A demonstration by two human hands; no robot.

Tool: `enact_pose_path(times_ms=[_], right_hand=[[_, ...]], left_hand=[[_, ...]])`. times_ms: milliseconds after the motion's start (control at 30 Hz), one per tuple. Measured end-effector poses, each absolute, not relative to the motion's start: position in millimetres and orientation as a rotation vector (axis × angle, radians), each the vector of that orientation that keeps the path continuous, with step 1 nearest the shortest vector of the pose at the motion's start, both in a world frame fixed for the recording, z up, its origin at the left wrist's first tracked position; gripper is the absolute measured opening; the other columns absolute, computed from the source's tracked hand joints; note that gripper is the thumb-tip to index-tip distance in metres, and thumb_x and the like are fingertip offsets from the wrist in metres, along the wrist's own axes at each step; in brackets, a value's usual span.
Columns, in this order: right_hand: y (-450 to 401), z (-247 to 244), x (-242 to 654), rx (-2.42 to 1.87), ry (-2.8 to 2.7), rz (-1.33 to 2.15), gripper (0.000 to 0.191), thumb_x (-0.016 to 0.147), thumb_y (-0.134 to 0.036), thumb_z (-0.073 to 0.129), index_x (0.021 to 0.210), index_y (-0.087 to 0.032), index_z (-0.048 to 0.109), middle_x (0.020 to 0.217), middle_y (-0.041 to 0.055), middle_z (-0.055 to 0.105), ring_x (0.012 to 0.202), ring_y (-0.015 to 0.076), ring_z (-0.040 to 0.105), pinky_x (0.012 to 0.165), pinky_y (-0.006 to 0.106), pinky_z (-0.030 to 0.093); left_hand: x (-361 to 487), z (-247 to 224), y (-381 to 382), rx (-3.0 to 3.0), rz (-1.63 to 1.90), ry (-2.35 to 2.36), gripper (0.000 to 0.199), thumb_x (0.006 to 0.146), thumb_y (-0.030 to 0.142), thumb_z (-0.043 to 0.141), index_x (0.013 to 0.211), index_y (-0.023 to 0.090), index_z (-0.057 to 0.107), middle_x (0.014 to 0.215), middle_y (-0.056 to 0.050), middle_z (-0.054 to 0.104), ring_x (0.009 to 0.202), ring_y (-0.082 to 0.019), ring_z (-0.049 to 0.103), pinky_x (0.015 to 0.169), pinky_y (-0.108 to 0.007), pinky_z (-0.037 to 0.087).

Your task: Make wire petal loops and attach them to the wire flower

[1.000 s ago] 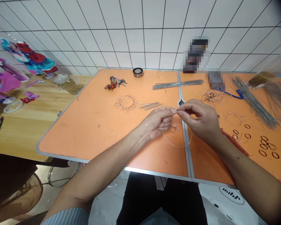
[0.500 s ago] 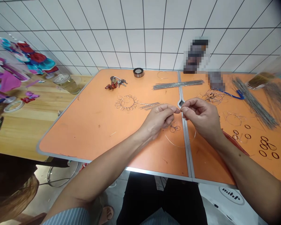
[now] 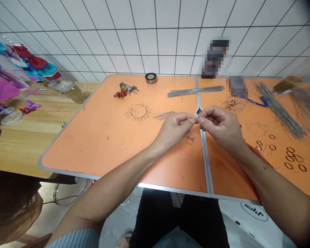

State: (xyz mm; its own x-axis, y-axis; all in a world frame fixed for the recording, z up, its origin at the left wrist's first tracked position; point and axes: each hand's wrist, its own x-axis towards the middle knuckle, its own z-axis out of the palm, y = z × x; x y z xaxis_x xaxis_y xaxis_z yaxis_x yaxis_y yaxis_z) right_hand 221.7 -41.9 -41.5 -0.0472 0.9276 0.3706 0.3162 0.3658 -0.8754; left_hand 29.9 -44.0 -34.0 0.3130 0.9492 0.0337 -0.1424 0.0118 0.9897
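Note:
My left hand (image 3: 174, 129) and my right hand (image 3: 220, 125) meet above the table's metal seam, thumbs and forefingers pinched together tip to tip. A thin wire (image 3: 192, 154) curves faintly below them and seems to run up into the fingers; its held part is too fine to see clearly. Under my left hand lies a small tangle of looped wire (image 3: 192, 138). To the left sit a ring of wire petal loops (image 3: 138, 119) and a few straight wires (image 3: 163, 115).
The orange folding table (image 3: 93, 137) also bears keys (image 3: 130, 89), a tape roll (image 3: 151, 79), metal rod bundles (image 3: 195, 91) (image 3: 281, 112), a wire tangle (image 3: 234, 103) and dark rings (image 3: 288, 166). A glass jar (image 3: 72, 92) stands left on a wooden table. Another person's hair (image 3: 12, 206) shows lower left.
My fingertips have drawn closer together, and the left fingers have shifted their pinch. The wire arc below looks fainter and its right side no longer shows. The view has shifted slightly.

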Motion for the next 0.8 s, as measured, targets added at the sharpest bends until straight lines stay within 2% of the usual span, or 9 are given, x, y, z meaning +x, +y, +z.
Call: enact_pose_path(times_ms=[333, 533, 733, 800], right_hand=[[-44.4, -39.0, 219.3, -1.180, -1.590, 0.735, 0.006, 0.087, -0.021, 0.076, 0.087, -0.018, 0.071, 0.081, 0.0025, 0.071, 0.066, 0.0101, 0.061, 0.058, 0.022, 0.050], [-43.5, -37.0, 219.3, -1.150, -1.584, 0.829, 0.003, 0.092, -0.021, 0.071, 0.091, -0.018, 0.072, 0.077, 0.0010, 0.068, 0.064, 0.0092, 0.061, 0.058, 0.023, 0.048], [-47.3, -36.9, 218.4, -1.135, -1.681, 0.591, 0.003, 0.093, -0.020, 0.074, 0.091, -0.018, 0.075, 0.085, 0.0023, 0.073, 0.074, 0.0100, 0.064, 0.068, 0.024, 0.051], [-48.1, -36.7, 217.7, -1.131, -1.654, 0.635, 0.004, 0.094, -0.023, 0.075, 0.093, -0.018, 0.076, 0.085, 0.0024, 0.073, 0.073, 0.0099, 0.064, 0.069, 0.024, 0.052]], left_hand=[[28.7, -32.2, -44.6, 1.267, 1.046, 0.862, 0.020, 0.098, 0.027, 0.072, 0.081, 0.018, 0.077, 0.062, 0.004, 0.051, 0.057, -0.008, 0.042, 0.058, -0.024, 0.032], [27.9, -29.3, -45.4, 1.230, 1.032, 0.860, 0.021, 0.099, 0.028, 0.074, 0.081, 0.017, 0.077, 0.061, 0.004, 0.048, 0.056, -0.007, 0.040, 0.056, -0.025, 0.027], [27.7, -32.8, -42.4, 1.243, 1.036, 0.844, 0.019, 0.099, 0.028, 0.074, 0.083, 0.017, 0.075, 0.059, 0.005, 0.047, 0.054, -0.007, 0.038, 0.053, -0.025, 0.025], [27.6, -34.5, -41.0, 1.236, 1.030, 0.838, 0.018, 0.098, 0.030, 0.074, 0.086, 0.017, 0.075, 0.059, 0.006, 0.046, 0.053, -0.007, 0.037, 0.052, -0.024, 0.025]])
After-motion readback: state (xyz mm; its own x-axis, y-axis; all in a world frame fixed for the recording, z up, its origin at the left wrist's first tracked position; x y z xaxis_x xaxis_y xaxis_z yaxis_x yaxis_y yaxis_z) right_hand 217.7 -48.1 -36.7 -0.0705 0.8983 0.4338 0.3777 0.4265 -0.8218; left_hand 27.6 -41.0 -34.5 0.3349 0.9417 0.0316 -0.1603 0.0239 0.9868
